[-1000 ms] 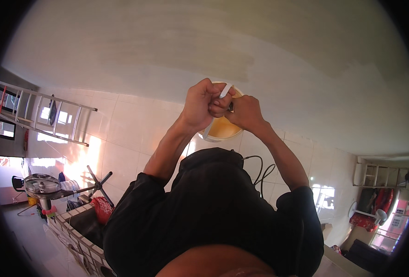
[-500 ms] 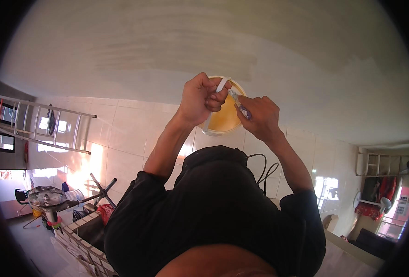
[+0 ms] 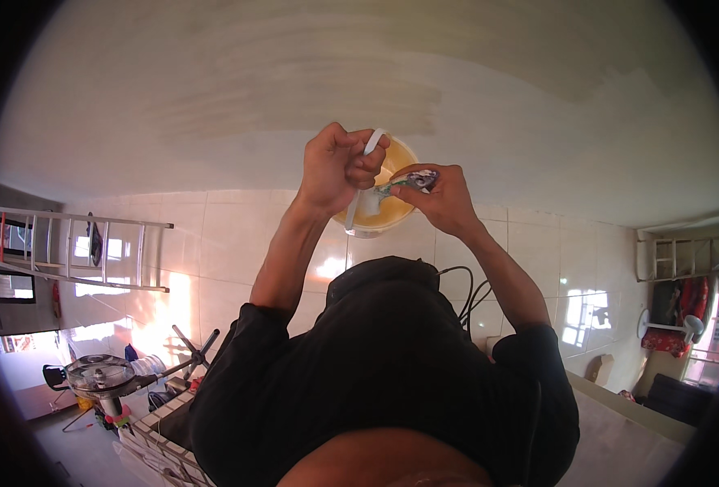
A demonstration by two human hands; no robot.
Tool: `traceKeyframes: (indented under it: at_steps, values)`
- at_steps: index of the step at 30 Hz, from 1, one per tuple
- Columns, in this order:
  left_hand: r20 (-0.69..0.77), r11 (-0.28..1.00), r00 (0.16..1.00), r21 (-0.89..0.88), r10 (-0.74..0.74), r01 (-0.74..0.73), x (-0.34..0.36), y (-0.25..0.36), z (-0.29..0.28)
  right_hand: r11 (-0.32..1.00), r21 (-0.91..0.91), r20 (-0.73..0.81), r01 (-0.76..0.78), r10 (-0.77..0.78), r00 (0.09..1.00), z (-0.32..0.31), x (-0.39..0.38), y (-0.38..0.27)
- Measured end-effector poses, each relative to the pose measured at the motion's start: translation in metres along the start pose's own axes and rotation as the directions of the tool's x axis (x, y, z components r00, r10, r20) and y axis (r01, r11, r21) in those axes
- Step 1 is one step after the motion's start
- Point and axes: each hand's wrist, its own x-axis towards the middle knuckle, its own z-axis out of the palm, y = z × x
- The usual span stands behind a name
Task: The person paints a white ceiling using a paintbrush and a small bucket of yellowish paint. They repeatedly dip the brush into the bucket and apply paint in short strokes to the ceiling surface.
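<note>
View: the head camera looks up at a pale ceiling (image 3: 359, 81); both arms rise from the lower edge to the upper centre of the frame.
Fixture: a round amber ceiling lamp (image 3: 392, 199) sits at upper centre, just behind both hands, partly hidden by them.
Left hand: the left hand (image 3: 335, 166) is curled into a fist, fingers pressed together around a white strip (image 3: 359, 191) that sticks out above the knuckles and hangs below them in front of the lamp.
Right hand: the right hand (image 3: 444, 195) pinches a small dark-and-white part (image 3: 412, 180) between thumb and fingertips, just right of the strip; what the part is cannot be told.
Gap: the two hands are near, almost touching, in front of the lamp's face.
Technique (judgement): the strip looks best kept taut by the fist while the pinching hand does the fine work, wrists close together so the overhead reach wobbles less.
Risk (judgement): a loose pinch overhead could drop the small part; it could also be jostled where the hands crowd each other.
Surroundings: a white ladder (image 3: 75, 247) shows at the left edge, and a black cable (image 3: 465, 288) by the person's right shoulder.
</note>
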Motion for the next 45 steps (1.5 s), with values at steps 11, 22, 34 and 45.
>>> traceKeyframes:
  at_steps: [11, 22, 34, 45]
  values:
    - [-0.098, 1.0, 0.995, 0.001, 0.001, 0.0, 0.004, -0.012, 0.004, 0.567, -0.625, 0.002, 0.536, -0.686, 0.728, -0.034, 0.003, 0.007]
    - [-0.197, 0.998, 0.98, 0.065, 0.041, -0.028, 0.011, -0.023, 0.027, 0.999, 0.038, 0.161, 0.024, -0.03, 0.986, -0.03, 0.008, 0.027]
    - [-0.231, 0.998, 0.972, 0.06, 0.05, -0.037, 0.012, -0.036, 0.042, 0.588, -0.587, 0.048, 0.556, -0.661, 0.749, -0.052, 0.012, 0.037]
    - [-0.189, 0.994, 0.98, 0.097, 0.06, -0.042, 0.015, -0.036, 0.042, 0.999, -0.039, 0.138, 0.036, -0.03, 0.99, -0.044, -0.01, 0.036]
